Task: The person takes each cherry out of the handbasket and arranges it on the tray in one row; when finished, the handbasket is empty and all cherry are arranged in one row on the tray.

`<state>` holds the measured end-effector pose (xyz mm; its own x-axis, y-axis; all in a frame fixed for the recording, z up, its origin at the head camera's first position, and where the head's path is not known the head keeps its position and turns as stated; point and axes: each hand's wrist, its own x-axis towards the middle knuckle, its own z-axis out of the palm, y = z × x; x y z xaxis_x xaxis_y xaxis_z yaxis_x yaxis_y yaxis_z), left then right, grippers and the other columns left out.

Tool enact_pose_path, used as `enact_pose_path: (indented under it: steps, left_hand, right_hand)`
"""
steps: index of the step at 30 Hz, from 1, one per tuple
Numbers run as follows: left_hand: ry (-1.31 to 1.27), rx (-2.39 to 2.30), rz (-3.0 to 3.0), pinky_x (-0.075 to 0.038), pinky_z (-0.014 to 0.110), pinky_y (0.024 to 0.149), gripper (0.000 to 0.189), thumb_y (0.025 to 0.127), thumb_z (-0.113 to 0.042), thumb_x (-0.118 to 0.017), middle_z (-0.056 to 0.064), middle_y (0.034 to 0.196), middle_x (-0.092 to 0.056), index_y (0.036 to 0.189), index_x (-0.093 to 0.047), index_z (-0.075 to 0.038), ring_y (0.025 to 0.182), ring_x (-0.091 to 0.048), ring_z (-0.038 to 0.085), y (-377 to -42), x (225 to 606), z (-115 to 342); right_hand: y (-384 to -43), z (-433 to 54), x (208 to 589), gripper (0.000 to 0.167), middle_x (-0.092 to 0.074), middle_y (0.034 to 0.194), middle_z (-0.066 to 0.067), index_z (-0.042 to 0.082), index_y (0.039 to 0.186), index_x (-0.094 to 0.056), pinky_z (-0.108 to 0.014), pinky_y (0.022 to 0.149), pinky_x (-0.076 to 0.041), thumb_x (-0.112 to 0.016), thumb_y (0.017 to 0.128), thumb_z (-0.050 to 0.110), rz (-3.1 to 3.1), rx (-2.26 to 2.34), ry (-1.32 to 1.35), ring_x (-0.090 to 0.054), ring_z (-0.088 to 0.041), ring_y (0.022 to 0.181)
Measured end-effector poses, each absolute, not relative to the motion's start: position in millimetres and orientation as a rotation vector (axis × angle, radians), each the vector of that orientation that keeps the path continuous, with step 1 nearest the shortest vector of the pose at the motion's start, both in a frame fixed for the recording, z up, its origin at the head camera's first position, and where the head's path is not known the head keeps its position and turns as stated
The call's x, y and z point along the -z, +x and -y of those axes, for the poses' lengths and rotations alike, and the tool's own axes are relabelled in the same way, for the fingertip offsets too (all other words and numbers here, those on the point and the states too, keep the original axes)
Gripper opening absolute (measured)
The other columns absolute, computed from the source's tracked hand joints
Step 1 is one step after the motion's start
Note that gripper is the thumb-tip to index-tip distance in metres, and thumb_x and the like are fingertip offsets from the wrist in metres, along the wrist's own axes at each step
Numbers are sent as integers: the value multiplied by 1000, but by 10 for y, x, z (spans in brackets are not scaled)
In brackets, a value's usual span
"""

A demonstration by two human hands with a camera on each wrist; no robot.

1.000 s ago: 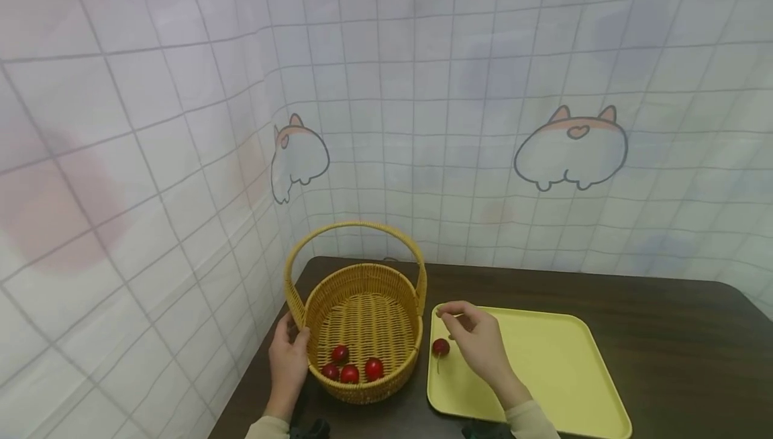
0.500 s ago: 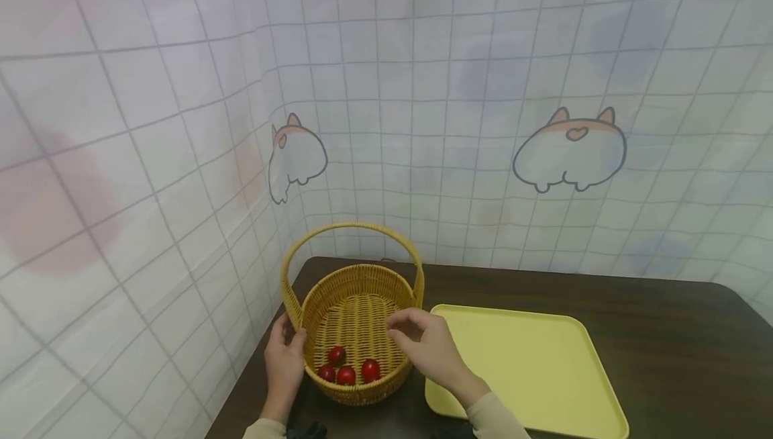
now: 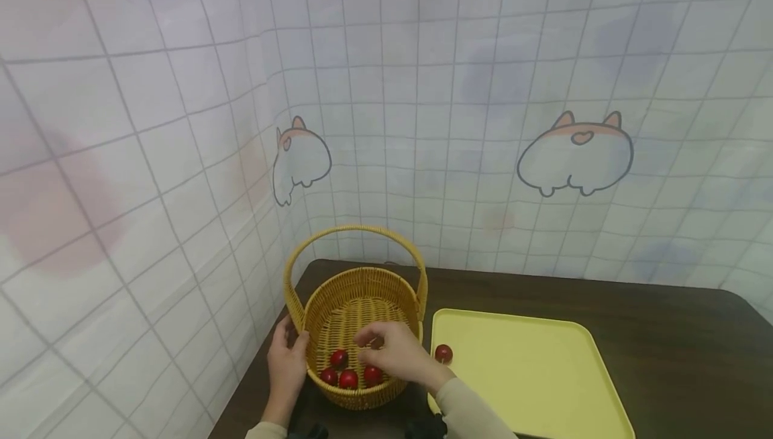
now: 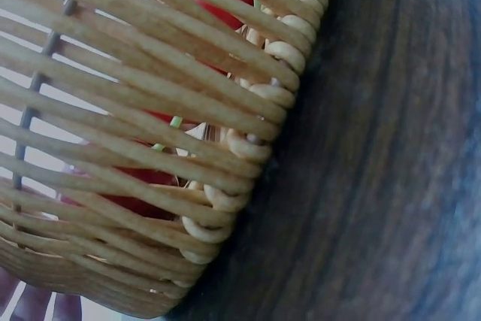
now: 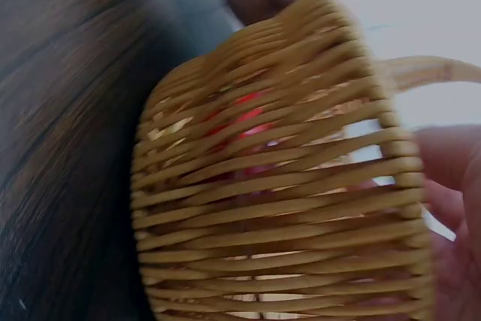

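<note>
A yellow wicker basket (image 3: 362, 281) with an arched handle stands on the dark table. Several red cherries (image 3: 348, 379) lie in its near part. My left hand (image 3: 287, 365) grips the basket's left side near the foot of the handle, thumb at the rim. Over the inside of the basket, my right hand (image 3: 398, 353) has its fingers curled, with a dark red cherry (image 3: 377, 343) partly showing between thumb and fingers. One more cherry (image 3: 443, 354) sits at the left edge of the yellow tray (image 3: 513, 358). In the left wrist view, red fruit and green stems show through the weave (image 4: 128, 103).
The tray lies just right of the basket on the dark wood table (image 3: 676, 345). A white gridded cloth (image 3: 423, 123) with cartoon corgis hangs close behind and to the left. The tall handle (image 3: 356, 227) arches above the basket opening.
My right hand has moved left from over the tray to inside the basket's outline. The tray cherry, hidden half a second ago, shows again. The left hand keeps its hold.
</note>
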<state>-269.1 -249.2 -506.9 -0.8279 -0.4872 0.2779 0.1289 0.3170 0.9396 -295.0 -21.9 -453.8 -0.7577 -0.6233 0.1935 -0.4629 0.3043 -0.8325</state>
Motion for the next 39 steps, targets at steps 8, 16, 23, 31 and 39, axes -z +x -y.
enact_pose_path:
  steps: [8,16,23,31,39]
  left_hand:
    - [315,1526,2069,-47,46,92,45,98,-7,-55,22,130,-57,142,-45,-2,120,-53,33,-2669,5069,2499]
    - [344,1517,2064,-45,49,93,45,96,-5,-56,23,128,-58,140,-46,0,118,-53,34,-2649,5066,2507]
    - [349,1509,2073,-44,48,93,46,96,-5,-56,23,128,-58,141,-45,0,118,-53,34,-2649,5090,2498]
    - [325,1509,2054,-42,50,96,46,96,-4,-56,23,129,-57,140,-46,0,119,-52,34,-2671,5082,2497]
    - [325,1522,2044,-42,51,95,45,96,-4,-55,23,128,-58,140,-46,0,118,-52,34,-2696,5092,2487]
  right_hand:
    - [-2942,325,4580,19,-70,95,5,17,105,-73,-27,66,-49,-71,86,19,-2745,1035,-1013,-60,-4,80]
    - [-2913,400,4566,17,-67,87,11,20,94,-75,-32,65,-48,-75,77,21,-2771,727,-953,-58,-7,77]
    - [-2916,413,4562,9,-64,82,15,25,84,-73,-32,65,-48,-78,76,26,-2728,653,-920,-57,-7,75]
    - [-2938,397,4513,14,-69,88,12,21,88,-77,-28,67,-48,-73,77,14,-2654,718,-950,-58,-6,80]
    - [-2961,405,4533,14,-70,90,8,16,92,-77,-26,67,-48,-71,80,12,-2619,794,-961,-57,-5,78]
